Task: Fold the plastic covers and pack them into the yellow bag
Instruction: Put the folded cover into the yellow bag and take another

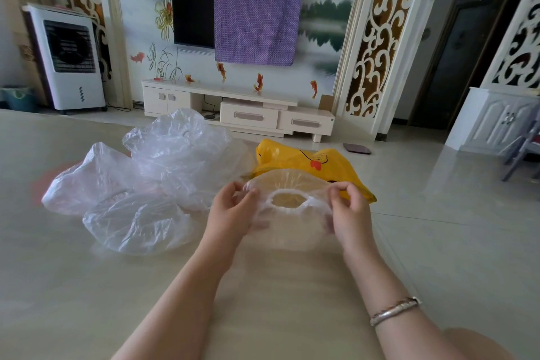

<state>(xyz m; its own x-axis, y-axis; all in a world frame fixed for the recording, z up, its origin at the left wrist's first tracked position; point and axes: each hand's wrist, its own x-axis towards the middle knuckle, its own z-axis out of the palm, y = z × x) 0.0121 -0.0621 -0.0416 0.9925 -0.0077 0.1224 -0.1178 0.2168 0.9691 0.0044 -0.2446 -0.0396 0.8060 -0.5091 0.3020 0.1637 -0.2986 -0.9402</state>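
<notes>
Both hands pinch one clear plastic cover (287, 213) by its gathered elastic rim, the left hand (233, 207) on its left edge and the right hand (346, 204) on its right, holding it just above the tabletop (87, 286). Its film blurs the fingertips behind it. Just beyond lies the yellow bag (309, 162), its near side partly hidden by the cover. To the left sits a pile of loose covers (146, 184), overlapping so their number is unclear. A bracelet (394, 310) circles the right wrist.
</notes>
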